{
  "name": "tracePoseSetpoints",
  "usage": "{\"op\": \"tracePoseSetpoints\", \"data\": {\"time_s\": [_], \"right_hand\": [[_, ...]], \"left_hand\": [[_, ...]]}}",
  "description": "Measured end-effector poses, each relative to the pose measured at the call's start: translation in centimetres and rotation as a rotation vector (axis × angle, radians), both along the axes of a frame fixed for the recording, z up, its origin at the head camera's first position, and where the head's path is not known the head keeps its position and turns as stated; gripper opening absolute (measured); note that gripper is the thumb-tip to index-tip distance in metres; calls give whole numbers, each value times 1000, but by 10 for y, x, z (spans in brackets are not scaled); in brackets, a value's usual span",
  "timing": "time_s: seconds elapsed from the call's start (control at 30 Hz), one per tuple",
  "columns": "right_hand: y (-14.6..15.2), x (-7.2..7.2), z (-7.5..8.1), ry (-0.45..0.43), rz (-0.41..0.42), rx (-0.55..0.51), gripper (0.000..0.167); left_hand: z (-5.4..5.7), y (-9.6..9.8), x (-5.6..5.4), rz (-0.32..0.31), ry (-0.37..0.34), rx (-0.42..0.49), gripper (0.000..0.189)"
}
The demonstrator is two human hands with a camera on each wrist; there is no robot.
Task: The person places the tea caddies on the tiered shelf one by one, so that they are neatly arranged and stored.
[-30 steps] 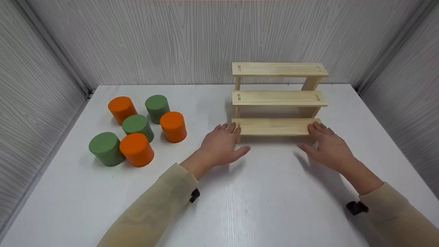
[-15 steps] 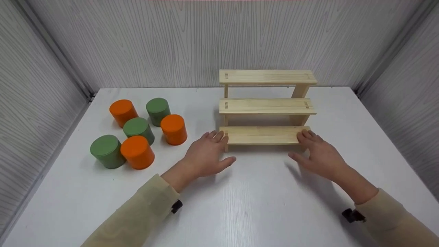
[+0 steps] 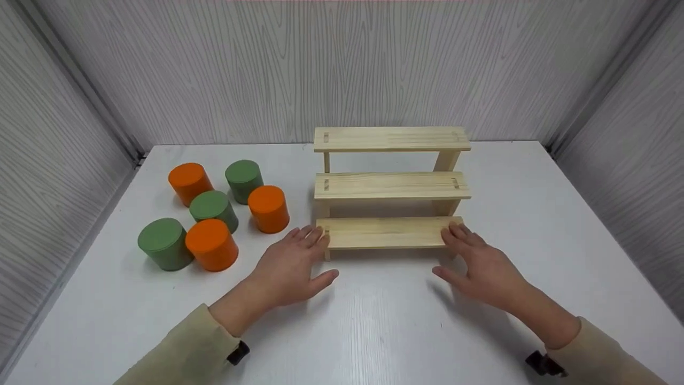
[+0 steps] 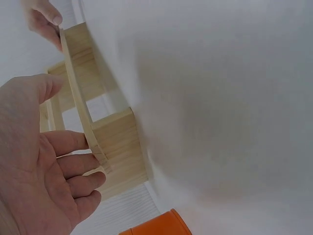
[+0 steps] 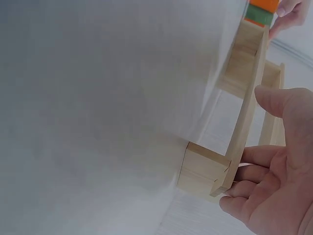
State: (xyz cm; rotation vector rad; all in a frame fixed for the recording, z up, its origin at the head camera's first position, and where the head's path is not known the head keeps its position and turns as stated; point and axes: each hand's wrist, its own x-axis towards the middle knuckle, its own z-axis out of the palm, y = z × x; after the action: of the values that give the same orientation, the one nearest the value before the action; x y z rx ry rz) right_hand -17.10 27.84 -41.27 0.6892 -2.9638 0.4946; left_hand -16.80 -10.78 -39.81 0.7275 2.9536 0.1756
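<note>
A light wooden three-tier display stand stands on the white table in the head view. My left hand rests its fingers on the left end of the lowest shelf, with its thumb spread apart in front. At the right end of that shelf, the fingers of my right hand touch the board, and that thumb also stands off. Both wrist views show the palms, with fingers laid against the shelf ends rather than wrapped round them. Neither thumb meets the wood.
To the left stand several round lidded canisters, including a green canister and an orange canister. The orange canister nearest the stand is close to my left fingers. A wood-grain panel rises behind the table.
The stand has slid left and toward me, away from the back panel. Both hands have moved along with it, their fingers staying at the lowest shelf's ends. The canisters have stayed put.
</note>
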Motion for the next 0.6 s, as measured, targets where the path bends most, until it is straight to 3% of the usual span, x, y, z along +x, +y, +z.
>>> {"op": "tracePoseSetpoints", "data": {"time_s": [0.23, 0.6], "right_hand": [[-8, 12, -1, 12, 34, -15, 80], [-18, 27, 0, 0, 59, -37, 78]], "left_hand": [[-2, -15, 16, -3, 14, 16, 80], [-1, -28, 35, 36, -41, 1, 82]]}}
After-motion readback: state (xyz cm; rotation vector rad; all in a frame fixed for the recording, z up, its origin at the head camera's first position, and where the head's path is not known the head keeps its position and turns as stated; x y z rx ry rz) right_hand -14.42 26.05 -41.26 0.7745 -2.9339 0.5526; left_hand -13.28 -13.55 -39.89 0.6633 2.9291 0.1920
